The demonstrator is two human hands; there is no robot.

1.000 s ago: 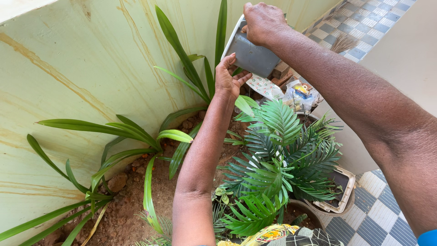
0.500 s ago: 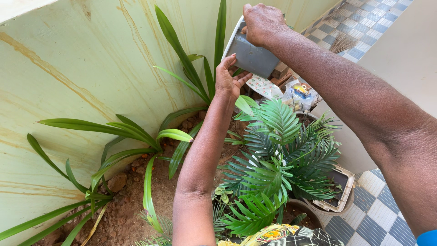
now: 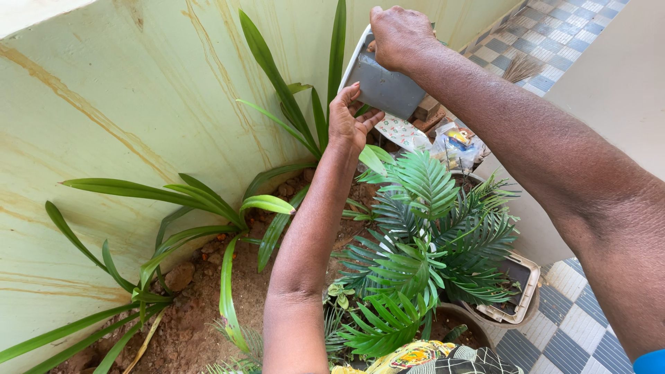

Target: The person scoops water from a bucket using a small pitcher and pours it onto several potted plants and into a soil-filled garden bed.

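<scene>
My right hand [image 3: 397, 34] grips the upper edge of a grey rectangular planter pot [image 3: 381, 84], holding it tilted in the air over the soil bed. My left hand [image 3: 348, 122] reaches up under the pot, fingers spread and touching its lower edge. Below both arms grows a small palm-like plant [image 3: 424, 242] with dark green fronds.
A pale green stained wall [image 3: 118, 90] runs along the left. Long strap-leaved plants [image 3: 201, 201] grow in reddish soil [image 3: 201, 305] with a few stones. A cream rectangular pot [image 3: 521, 291] sits at right, plastic litter [image 3: 450, 142] lies behind, and checkered floor tiles [image 3: 575, 325] lie at lower right.
</scene>
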